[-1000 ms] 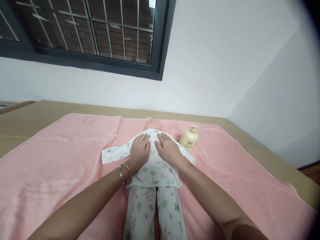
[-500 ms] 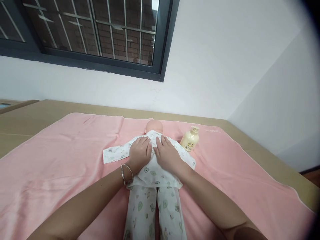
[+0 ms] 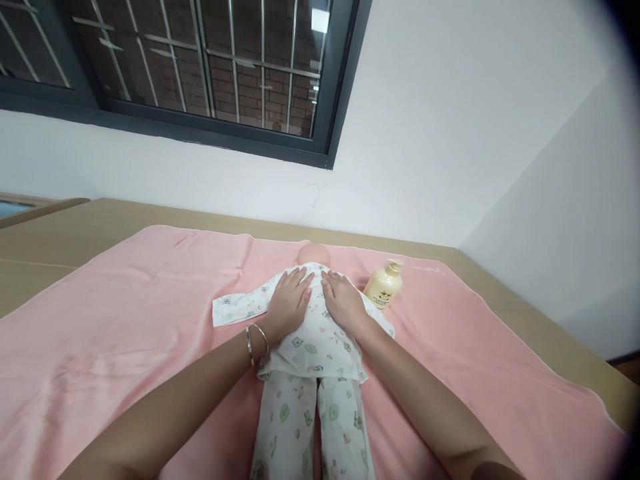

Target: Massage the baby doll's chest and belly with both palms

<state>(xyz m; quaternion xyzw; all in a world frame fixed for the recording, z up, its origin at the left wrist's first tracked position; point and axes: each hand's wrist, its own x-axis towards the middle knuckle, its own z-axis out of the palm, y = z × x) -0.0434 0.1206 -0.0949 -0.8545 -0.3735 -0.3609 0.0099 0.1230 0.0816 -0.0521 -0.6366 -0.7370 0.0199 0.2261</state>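
Observation:
A baby doll lies stretched out with its head at the far end, dressed in a white printed top and matching trousers. On the left of its upper body, my left hand rests flat with fingers outstretched; bangles circle that wrist. My right hand lies flat on the opposite side of the top, fingers extended and close together. Between the two hands a strip of the printed cloth shows. One sleeve reaches out to the left; the other is partly hidden by my right arm.
A pale yellow pump bottle stands to the right of the doll, near my right hand. Beneath everything a pink blanket covers much of the wooden surface. Behind are a white wall and a dark-framed barred window.
My hands have shifted slightly apart on the doll's top, showing more cloth between them. The view has moved a little, so everything sits slightly further right and lower.

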